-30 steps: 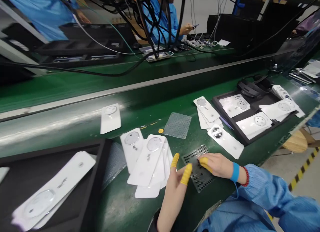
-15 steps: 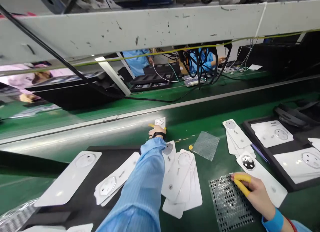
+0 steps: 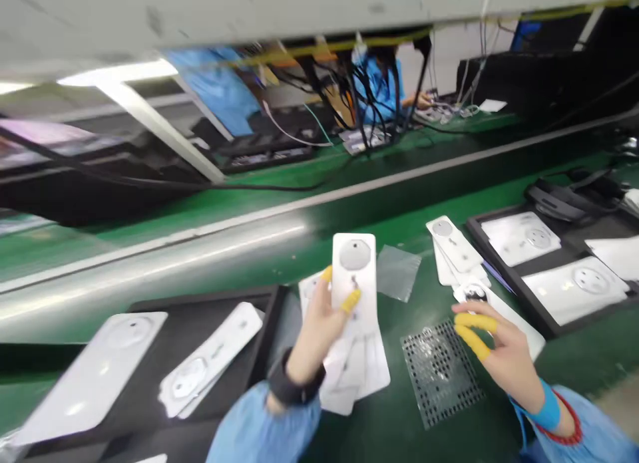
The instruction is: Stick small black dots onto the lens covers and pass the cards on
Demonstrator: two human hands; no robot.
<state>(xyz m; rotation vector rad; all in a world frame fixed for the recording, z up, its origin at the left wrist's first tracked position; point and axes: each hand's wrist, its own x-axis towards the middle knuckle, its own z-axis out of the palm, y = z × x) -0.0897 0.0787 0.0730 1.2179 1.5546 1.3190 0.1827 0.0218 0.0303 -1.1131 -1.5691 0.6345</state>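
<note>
My left hand (image 3: 319,330), with yellow finger cots, is closed on a white rectangular cover plate with a round grey window (image 3: 355,277), lifted above a fanned pile of similar white plates (image 3: 367,373) on the green bench. My right hand (image 3: 494,353), also in yellow cots, hovers with fingers apart and nothing in it over the right edge of a perforated clear sheet (image 3: 439,373). Just beyond its fingertips lies another white plate with a dark round part (image 3: 474,295).
A black tray (image 3: 269,316) at the left holds white plates. Another black tray (image 3: 504,273) at the right holds more. A clear square film (image 3: 397,272) and a small stack of plates (image 3: 452,247) lie between. The conveyor belt (image 3: 150,260) runs behind; a person in blue works across it.
My left hand has drawn back from the conveyor with a white plate in it and now holds it up over the pile. My right hand has lifted off the perforated sheet.
</note>
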